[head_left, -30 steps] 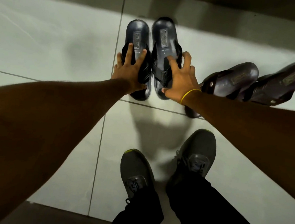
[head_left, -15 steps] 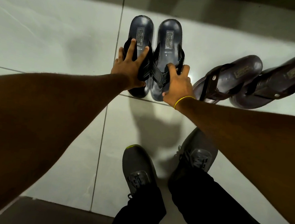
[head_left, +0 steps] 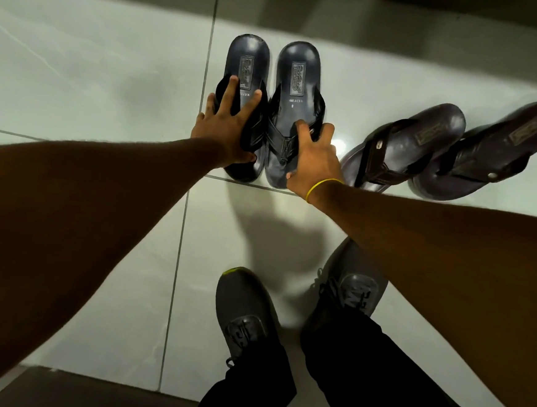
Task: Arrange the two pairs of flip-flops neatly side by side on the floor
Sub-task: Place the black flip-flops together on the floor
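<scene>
At the bottom of the frame stand the person's grey lace-up sneakers (head_left: 246, 310) on the pale glossy tiled floor (head_left: 95, 61), dark trouser legs cut off by the lower edge. Above them both forearms reach up to centre frame. The left hand (head_left: 225, 129) lies spread, fingers wide, flat on the straps of the left dark blue moulded flip-flop (head_left: 247, 70); the right hand (head_left: 312, 161), a yellow band at its wrist, curls its fingers over the strap of the right dark blue moulded flip-flop (head_left: 297, 86), though whether it truly grips or only presses I cannot tell. This pair sits upright and parallel, touching side by side. To the right, the pair of dark brown strapped flip-flops (head_left: 426, 138) lies slanted, not aligned. These look light and fairly stiff, likely to slide easily on the slick tile; the straps or sole edges seem the best hold. The toe ends of the blue pair hide beneath the hands.
</scene>
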